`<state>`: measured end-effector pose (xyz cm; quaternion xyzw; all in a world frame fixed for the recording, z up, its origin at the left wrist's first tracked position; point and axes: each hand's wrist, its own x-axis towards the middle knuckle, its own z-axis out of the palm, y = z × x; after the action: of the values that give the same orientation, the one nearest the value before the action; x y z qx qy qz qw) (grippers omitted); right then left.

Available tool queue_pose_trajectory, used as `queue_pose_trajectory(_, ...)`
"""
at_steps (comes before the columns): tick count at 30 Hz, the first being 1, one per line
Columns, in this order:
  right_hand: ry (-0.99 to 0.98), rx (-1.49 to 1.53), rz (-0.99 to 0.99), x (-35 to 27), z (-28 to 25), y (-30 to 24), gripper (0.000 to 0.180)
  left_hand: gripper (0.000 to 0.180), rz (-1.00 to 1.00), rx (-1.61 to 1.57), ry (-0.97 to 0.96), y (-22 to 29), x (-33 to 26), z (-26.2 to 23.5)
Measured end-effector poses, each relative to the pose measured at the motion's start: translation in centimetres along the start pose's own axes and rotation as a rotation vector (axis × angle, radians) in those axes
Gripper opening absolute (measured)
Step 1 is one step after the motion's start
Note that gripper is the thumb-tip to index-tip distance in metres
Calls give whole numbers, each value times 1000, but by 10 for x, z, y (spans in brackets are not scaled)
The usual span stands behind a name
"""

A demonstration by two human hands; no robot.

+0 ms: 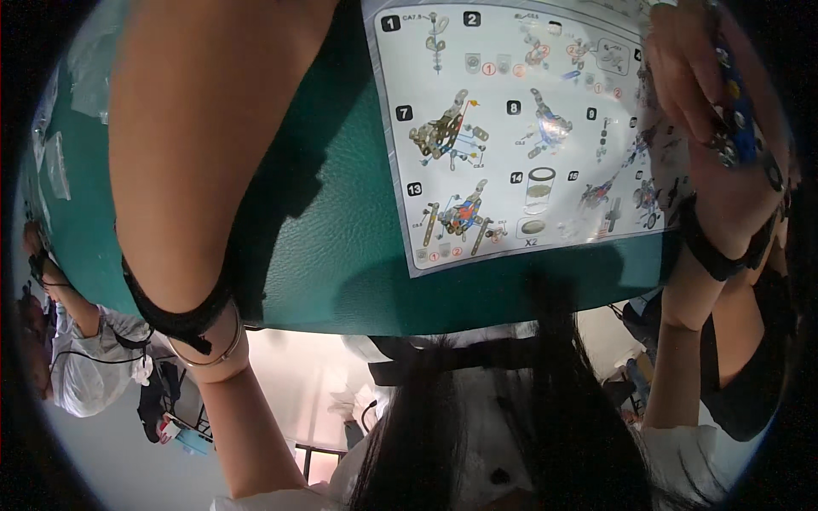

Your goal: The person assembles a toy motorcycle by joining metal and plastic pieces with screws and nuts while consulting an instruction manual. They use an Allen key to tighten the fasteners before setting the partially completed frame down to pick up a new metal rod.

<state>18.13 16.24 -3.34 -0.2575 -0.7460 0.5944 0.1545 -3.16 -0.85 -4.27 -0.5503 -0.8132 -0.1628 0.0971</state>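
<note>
At the far left edge of the frame, another person's arm with a dark wrist strap rests at the rim of the green tabletop, and clear plastic bags lie on the green in the upper left. Just right of them, the person's own left forearm fills the upper-left part of the frame, wearing a black wristband and a thin bangle; the left hand itself runs out past the top edge, so whether it is spread or closed cannot be told.

In the upper middle lies a printed instruction sheet with numbered build diagrams, flat on the tabletop, its lower edge near the table's near rim. At the sheet's right end, in the upper right of the frame, the right hand has its fingers curled around a small metal construction model, made of blue strips with bolts and little wheels. The model's long axis runs roughly up and down the frame, along the hand, and it hovers over the sheet's right margin. The right hand is the one on it; the left forearm is well apart, across the sheet. Dark hair hangs across the lower middle.
</note>
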Motion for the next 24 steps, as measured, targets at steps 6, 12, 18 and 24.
queue_pose_trajectory(6,-70,-36,10,8,10,14,52,19,-21,-73,-58,-5,-2,2)
queue_pose_trajectory(12,-116,-83,27,20,19,14,50,19,-32,-104,-78,-7,0,2)
queue_pose_trajectory(18,-140,-133,38,17,18,15,49,19,-26,-139,-85,-5,-1,6)
queue_pose_trajectory(24,-170,-120,18,23,29,24,47,19,-30,-107,-105,-12,-7,1)
